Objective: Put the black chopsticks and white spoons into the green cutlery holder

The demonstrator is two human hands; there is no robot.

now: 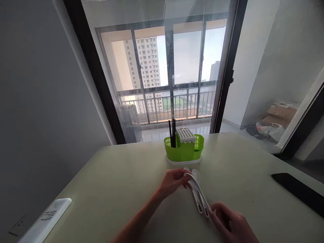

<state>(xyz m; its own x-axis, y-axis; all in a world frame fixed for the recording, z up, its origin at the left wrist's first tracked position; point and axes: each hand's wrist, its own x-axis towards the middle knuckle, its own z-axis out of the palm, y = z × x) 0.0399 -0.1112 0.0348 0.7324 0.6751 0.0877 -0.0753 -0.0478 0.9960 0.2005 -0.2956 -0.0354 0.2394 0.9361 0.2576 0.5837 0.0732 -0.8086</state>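
Observation:
A white spoon (201,193) slants just over the table, held at both ends. The fingers of my left hand (172,184) are closed on its bowl end, and my right hand (231,219) is closed around its handle end. Below it lie two more white spoons, one with its bowl (195,174) to the right and the other with its handle (198,204) to the left. Dark printing marks their handle ends. Just beyond the spoons stands a green cutlery holder (186,153) on a white base. Black chopsticks (173,135) rise from its left compartment, and a white slotted cover (186,134) tops its middle.
The pale tabletop (121,175) reaches to a glass door at the back. At the left edge lies a white oblong object (54,214) with dark printing. A long black flat object (298,192) lies along the right side. Beyond the glass are cardboard boxes (280,113).

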